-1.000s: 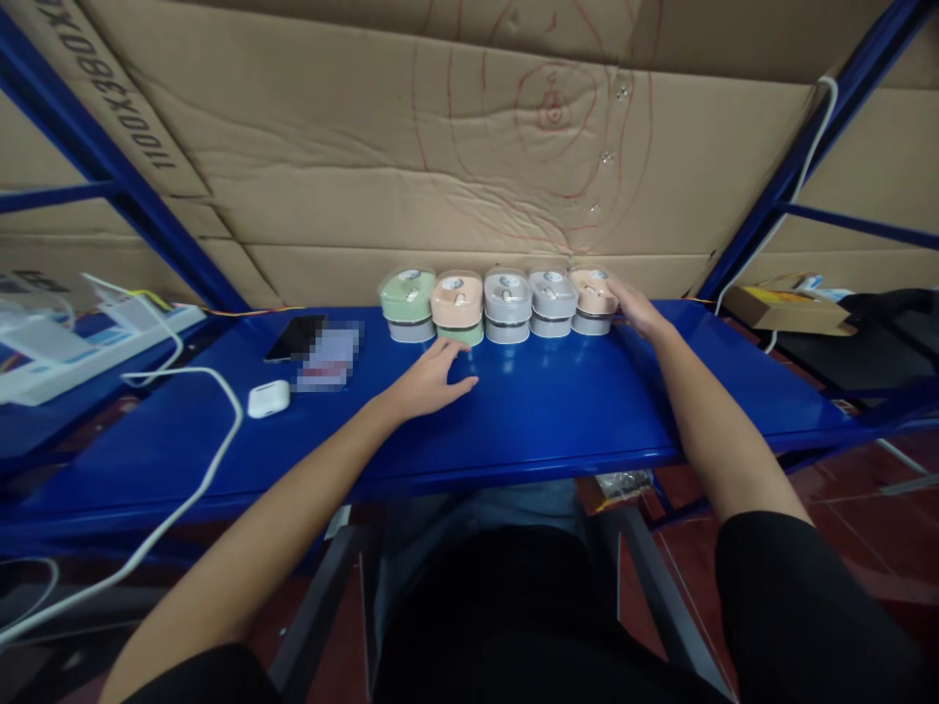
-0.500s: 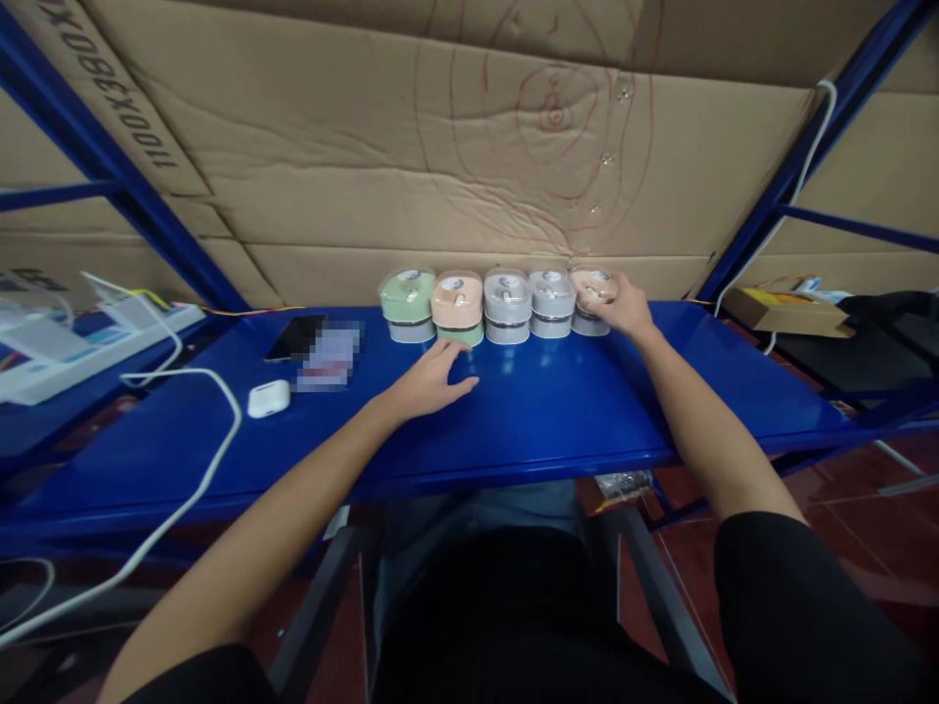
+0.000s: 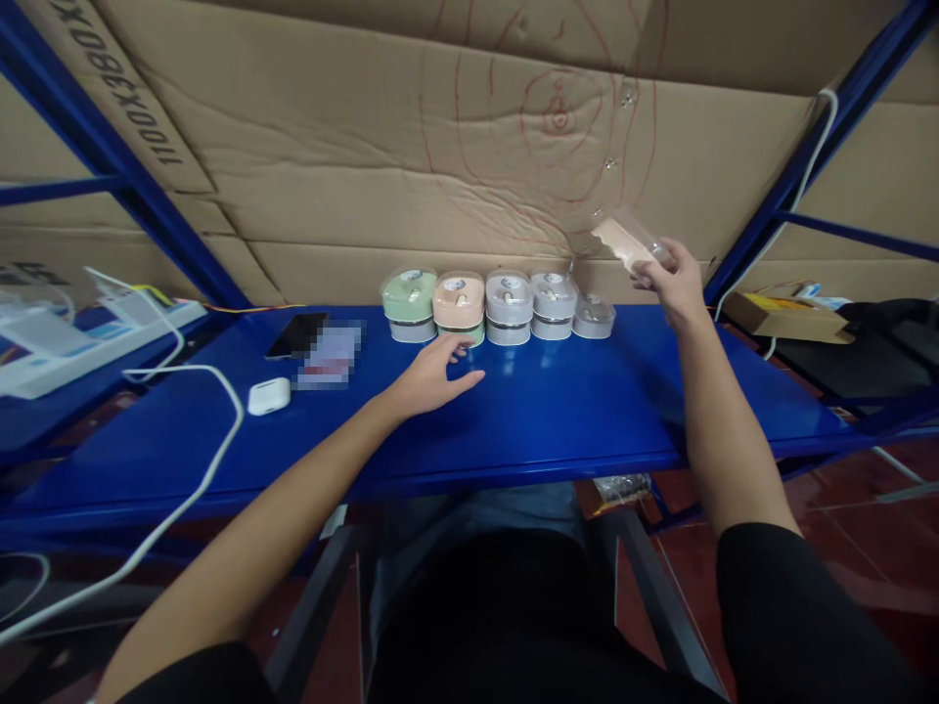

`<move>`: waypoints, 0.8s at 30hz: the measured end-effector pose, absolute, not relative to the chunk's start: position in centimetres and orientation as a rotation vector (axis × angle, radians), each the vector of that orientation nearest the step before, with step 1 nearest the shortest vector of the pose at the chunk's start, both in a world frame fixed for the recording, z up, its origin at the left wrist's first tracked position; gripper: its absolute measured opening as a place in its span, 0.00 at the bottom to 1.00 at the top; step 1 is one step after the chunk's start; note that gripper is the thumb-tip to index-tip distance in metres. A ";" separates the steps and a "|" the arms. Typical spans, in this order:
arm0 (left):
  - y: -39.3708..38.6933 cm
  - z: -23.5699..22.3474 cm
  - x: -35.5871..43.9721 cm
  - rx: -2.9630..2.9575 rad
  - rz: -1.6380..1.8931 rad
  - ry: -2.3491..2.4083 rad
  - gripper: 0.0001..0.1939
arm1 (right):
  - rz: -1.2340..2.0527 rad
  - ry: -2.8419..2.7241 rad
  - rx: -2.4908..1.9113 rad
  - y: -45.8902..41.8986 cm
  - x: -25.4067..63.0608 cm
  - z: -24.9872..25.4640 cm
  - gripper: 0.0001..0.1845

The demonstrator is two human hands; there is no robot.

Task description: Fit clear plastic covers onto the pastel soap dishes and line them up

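Observation:
My right hand (image 3: 679, 286) grips a peach plastic box with a clear lid (image 3: 620, 244), raised and tilted above the right end of a row of small boxes. Below it, a single grey box (image 3: 593, 318) stays on the blue table. My left hand (image 3: 434, 377) rests with thumb and fingers apart in front of a peach box (image 3: 459, 299), which sits on a green one. To its left stands a green box (image 3: 409, 293) on a grey base box. Two grey stacks, a middle one (image 3: 508, 301) and another (image 3: 553, 296), fill the row between.
On the table's left lie a white earphone case (image 3: 269, 397), a dark phone (image 3: 294, 335) and a blurred-out item (image 3: 330, 354). A white cable (image 3: 233, 430) loops past the left edge. Behind the row rises a cardboard wall (image 3: 352, 147); blue posts flank it.
My right hand closed on the peach box at the right end and lifted it up and to the right, tilting it and uncovering the grey box beneath. My left hand has barely moved.

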State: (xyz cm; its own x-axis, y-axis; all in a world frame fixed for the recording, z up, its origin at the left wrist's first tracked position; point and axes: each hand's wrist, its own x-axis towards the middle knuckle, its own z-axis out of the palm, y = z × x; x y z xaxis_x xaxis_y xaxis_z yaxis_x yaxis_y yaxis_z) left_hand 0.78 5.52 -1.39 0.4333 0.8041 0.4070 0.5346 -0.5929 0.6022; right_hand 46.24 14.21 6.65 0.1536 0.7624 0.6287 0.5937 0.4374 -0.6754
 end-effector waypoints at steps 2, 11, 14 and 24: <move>5.6 -1.5 0.8 2.178 1.026 1.026 0.35 | 0.290 -1.624 -1.116 12.5 44.7 7.3 0.50; 6.2 -1.8 0.5 1.814 1.006 0.768 0.53 | 0.947 -2.336 -0.660 7.9 33.4 3.6 0.50; 5.5 -1.8 0.7 1.904 0.946 0.785 0.52 | 0.967 -2.418 -0.653 7.7 32.3 2.1 0.53; 3.3 -1.5 2.8 2.226 0.897 0.973 0.61 | 0.415 -2.531 -0.784 4.7 28.7 1.2 0.57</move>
